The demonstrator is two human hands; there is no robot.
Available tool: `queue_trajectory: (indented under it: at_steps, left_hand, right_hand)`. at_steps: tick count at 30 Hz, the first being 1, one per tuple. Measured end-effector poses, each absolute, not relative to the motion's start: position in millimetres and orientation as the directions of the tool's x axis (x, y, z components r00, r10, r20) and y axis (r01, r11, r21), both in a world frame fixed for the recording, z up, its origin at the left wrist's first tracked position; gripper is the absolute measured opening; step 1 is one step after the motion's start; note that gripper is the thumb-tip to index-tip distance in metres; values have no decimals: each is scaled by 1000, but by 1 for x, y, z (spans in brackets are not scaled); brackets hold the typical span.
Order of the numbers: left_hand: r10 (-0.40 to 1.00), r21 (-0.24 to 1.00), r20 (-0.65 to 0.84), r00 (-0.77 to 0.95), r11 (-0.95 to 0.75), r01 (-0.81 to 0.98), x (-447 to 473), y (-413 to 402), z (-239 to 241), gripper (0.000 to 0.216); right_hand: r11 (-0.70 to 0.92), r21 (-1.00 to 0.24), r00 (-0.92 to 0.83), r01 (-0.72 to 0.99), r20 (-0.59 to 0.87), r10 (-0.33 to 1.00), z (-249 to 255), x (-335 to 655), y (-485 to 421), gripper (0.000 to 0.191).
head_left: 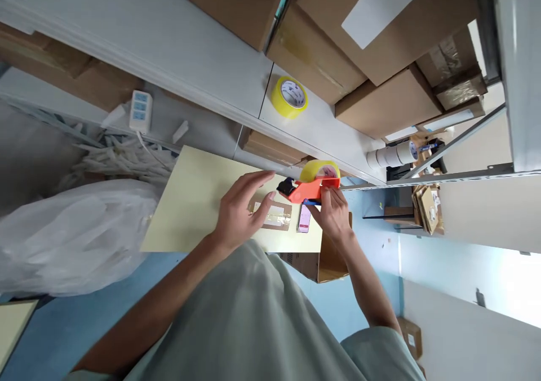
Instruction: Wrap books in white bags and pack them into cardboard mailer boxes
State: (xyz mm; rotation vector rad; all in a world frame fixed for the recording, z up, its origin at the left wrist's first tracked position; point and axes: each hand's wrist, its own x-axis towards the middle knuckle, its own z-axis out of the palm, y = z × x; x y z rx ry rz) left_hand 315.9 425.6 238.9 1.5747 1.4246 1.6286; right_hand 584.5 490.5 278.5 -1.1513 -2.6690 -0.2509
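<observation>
My right hand (332, 212) grips an orange tape dispenser (306, 189) loaded with a yellow tape roll (320, 170), held at the right end of a small flat brown parcel (274, 216) on the pale yellow table (190, 200). Clear tape runs along the parcel's top. My left hand (240, 209) presses down on the parcel's left part, fingers spread flat. A small pink item (304, 218) lies beside the parcel under my right hand.
A spare yellow tape roll (289, 96) sits on the grey shelf (169, 48) with cardboard boxes (389, 26). A white power strip (140, 110), a big plastic bag (71, 234), white label rolls (393, 155) and an open carton (332, 260) below the table are nearby.
</observation>
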Motion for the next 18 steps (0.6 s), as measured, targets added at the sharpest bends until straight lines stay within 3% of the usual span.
queue_trajectory:
  at_steps: [5, 11, 18]
  left_hand:
    - [845, 833, 519, -126, -467, 298, 296, 421, 239, 41]
    - [854, 816, 517, 65, -514, 263, 278, 423, 229, 17]
    - [849, 835, 527, 48, -527, 160, 268, 412, 219, 9]
  right_hand:
    - [704, 130, -709, 698, 261, 655, 294, 572, 457, 30]
    - [713, 176, -734, 679, 159, 660, 306, 562, 437, 23]
    - [768, 189, -790, 611, 82, 608, 319, 546, 429, 21]
